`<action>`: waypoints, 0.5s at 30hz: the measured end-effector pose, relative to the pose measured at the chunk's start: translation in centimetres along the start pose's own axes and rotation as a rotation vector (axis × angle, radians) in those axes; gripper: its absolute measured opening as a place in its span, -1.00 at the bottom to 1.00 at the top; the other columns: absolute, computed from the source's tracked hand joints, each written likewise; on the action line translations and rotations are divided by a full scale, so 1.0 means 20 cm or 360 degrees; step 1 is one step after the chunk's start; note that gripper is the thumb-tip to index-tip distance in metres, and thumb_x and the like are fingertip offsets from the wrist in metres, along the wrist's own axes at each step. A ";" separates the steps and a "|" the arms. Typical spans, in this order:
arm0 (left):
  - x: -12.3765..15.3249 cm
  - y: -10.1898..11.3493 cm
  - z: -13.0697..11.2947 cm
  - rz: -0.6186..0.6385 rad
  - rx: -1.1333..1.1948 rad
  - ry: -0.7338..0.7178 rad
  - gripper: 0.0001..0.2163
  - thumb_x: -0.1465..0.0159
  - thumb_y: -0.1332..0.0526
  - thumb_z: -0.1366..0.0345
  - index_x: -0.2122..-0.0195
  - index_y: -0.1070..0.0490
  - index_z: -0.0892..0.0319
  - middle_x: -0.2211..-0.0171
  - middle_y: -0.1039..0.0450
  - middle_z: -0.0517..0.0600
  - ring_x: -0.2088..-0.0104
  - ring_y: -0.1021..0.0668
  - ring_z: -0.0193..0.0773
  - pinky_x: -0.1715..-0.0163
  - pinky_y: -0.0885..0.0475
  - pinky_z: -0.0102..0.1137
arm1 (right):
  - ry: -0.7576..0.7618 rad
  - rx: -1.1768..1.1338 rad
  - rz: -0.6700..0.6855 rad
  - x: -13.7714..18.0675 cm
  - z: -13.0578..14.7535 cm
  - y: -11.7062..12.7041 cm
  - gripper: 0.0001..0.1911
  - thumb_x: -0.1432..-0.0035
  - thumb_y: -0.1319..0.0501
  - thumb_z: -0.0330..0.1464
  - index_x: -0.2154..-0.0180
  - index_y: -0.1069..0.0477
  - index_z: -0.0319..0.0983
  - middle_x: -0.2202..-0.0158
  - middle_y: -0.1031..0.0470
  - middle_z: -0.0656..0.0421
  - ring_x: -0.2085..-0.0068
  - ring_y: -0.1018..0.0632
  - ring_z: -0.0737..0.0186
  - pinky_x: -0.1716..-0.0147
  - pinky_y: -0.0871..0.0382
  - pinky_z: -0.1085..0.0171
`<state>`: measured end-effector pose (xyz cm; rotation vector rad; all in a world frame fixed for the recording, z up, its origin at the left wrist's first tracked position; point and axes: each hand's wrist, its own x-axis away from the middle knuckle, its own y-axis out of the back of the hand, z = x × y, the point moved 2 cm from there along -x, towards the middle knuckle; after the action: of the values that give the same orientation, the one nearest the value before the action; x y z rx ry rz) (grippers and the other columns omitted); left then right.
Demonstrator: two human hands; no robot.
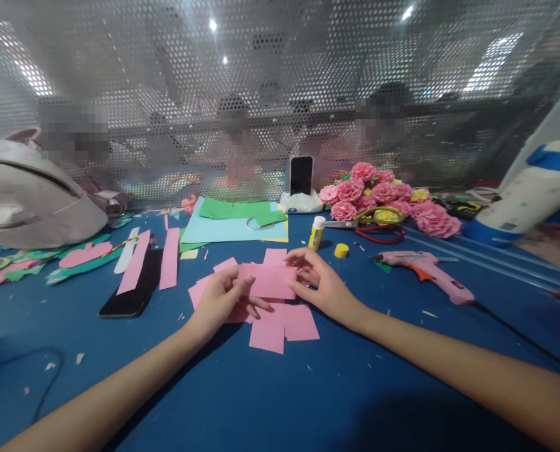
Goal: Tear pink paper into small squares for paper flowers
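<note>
Two hands, one sheet: the left hand (220,294) and right hand (324,287) each pinch an end of a single pink paper rectangle (268,280) above a spread of overlapping pink pieces (267,331), too layered to count, on a blue desk (261,402). Behind stand one uncapped glue stick (316,234) and its lone yellow cap (341,250); one pink glue gun (421,267) lies right. Two phones show, one upright (301,176) at a white packet (301,202), one flat (133,301). The contents of one pale bag (49,201) are hidden.
</note>
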<state>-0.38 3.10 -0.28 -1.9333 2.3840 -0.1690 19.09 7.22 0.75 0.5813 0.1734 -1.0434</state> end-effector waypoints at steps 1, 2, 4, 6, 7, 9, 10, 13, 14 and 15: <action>0.00 0.00 0.00 -0.0006 0.0003 -0.0003 -0.74 -0.22 -0.25 0.12 0.30 -0.30 0.23 0.55 -0.58 0.07 0.46 -0.67 -0.11 0.58 -0.50 -0.48 | -0.0029 -0.0064 -0.0007 0.00 -0.02 0.00 -0.70 -0.12 -0.20 -0.43 0.09 -0.25 -0.16 0.09 -0.29 0.13 0.11 -0.42 0.24 0.15 -0.42 0.25; 0.00 0.00 -0.01 -0.0010 0.0010 -0.0002 -0.74 -0.22 -0.25 0.12 0.31 -0.30 0.23 0.55 -0.58 0.07 0.45 -0.67 -0.10 0.58 -0.50 -0.48 | -0.0054 -0.0116 -0.0006 -0.01 -0.03 0.00 -0.70 -0.12 -0.22 -0.42 0.09 -0.24 -0.17 0.08 -0.29 0.12 0.12 -0.43 0.24 0.15 -0.43 0.24; 0.00 0.00 -0.01 -0.0022 0.0026 0.0006 -0.74 -0.22 -0.26 0.13 0.33 -0.30 0.23 0.53 -0.59 0.08 0.43 -0.67 -0.09 0.60 -0.49 -0.50 | -0.0082 -0.0173 0.0007 -0.02 -0.06 0.01 -0.70 -0.12 -0.23 -0.41 0.10 -0.24 -0.17 0.08 -0.30 0.12 0.13 -0.45 0.25 0.15 -0.44 0.24; 0.00 -0.01 -0.02 -0.0029 0.0044 0.0010 -0.73 -0.20 -0.28 0.12 0.34 -0.30 0.22 0.53 -0.59 0.08 0.42 -0.67 -0.07 0.61 -0.49 -0.50 | -0.0088 -0.0180 0.0014 -0.02 -0.07 0.01 -0.70 -0.12 -0.23 -0.40 0.09 -0.25 -0.17 0.07 -0.31 0.11 0.11 -0.45 0.24 0.13 -0.44 0.22; 0.00 -0.01 -0.02 -0.0032 0.0051 0.0014 -0.72 -0.18 -0.29 0.11 0.34 -0.30 0.22 0.54 -0.58 0.08 0.42 -0.67 -0.06 0.60 -0.49 -0.49 | -0.0091 -0.0173 0.0016 -0.02 -0.07 0.01 -0.71 -0.13 -0.23 -0.39 0.09 -0.25 -0.17 0.07 -0.32 0.11 0.09 -0.45 0.23 0.11 -0.44 0.21; 0.01 -0.01 -0.02 -0.0039 0.0058 0.0025 -0.71 -0.17 -0.30 0.10 0.34 -0.32 0.23 0.54 -0.58 0.09 0.43 -0.67 -0.06 0.59 -0.50 -0.47 | -0.0101 -0.0159 0.0018 -0.02 -0.07 0.01 -0.71 -0.13 -0.23 -0.39 0.09 -0.26 -0.17 0.07 -0.33 0.11 0.06 -0.45 0.21 0.08 -0.43 0.19; 0.01 -0.01 -0.02 -0.0041 0.0058 0.0028 -0.71 -0.16 -0.30 0.10 0.34 -0.33 0.23 0.53 -0.59 0.10 0.43 -0.67 -0.07 0.59 -0.51 -0.47 | -0.0107 -0.0156 0.0019 -0.02 -0.07 0.01 -0.71 -0.13 -0.23 -0.40 0.09 -0.26 -0.17 0.07 -0.34 0.11 0.05 -0.45 0.21 0.07 -0.43 0.19; 0.01 -0.01 -0.02 -0.0038 0.0047 0.0018 -0.73 -0.17 -0.30 0.12 0.35 -0.36 0.25 0.51 -0.60 0.11 0.47 -0.67 -0.10 0.59 -0.50 -0.47 | -0.0114 -0.0159 0.0014 -0.02 -0.07 0.01 -0.70 -0.13 -0.23 -0.41 0.08 -0.26 -0.16 0.07 -0.35 0.12 0.01 -0.44 0.20 0.06 -0.43 0.19; 0.01 -0.01 -0.01 -0.0035 0.0041 0.0015 -0.73 -0.17 -0.30 0.13 0.35 -0.37 0.26 0.51 -0.59 0.11 0.48 -0.66 -0.10 0.59 -0.50 -0.47 | -0.0111 -0.0161 0.0014 -0.02 -0.07 0.01 -0.70 -0.14 -0.22 -0.41 0.08 -0.26 -0.15 0.07 -0.35 0.12 0.00 -0.44 0.20 0.06 -0.42 0.19; 0.00 -0.01 -0.01 -0.0032 0.0036 0.0011 -0.74 -0.17 -0.30 0.14 0.35 -0.38 0.26 0.52 -0.59 0.11 0.49 -0.66 -0.11 0.59 -0.51 -0.47 | -0.0108 -0.0163 0.0014 -0.01 -0.07 0.01 -0.70 -0.14 -0.22 -0.41 0.08 -0.26 -0.15 0.07 -0.35 0.11 -0.01 -0.44 0.20 0.05 -0.42 0.19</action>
<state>-0.31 2.99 -0.04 -1.9505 2.3574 -0.2034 19.31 8.29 -0.27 0.4529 0.1636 -1.0378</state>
